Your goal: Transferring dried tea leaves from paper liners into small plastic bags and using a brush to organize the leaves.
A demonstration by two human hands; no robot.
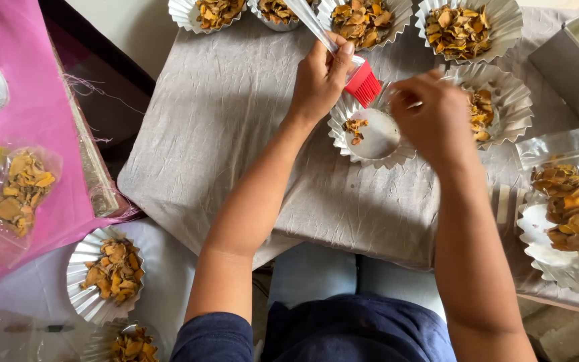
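Your left hand (319, 77) is gripping a red brush (363, 84) | right hand (430, 114) is pinching the nearly empty foil cup (370, 134) | filled cups (460, 27) are waiting farther away.

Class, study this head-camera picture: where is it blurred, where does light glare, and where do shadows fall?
Head view: the right hand is smeared by motion blur, while the left hand holding the red brush is sharper; soft daylight, with mild glare on the clear bag and the foil cups' rims; faint shadows under the arms on the grey cloth; edges curve slightly.
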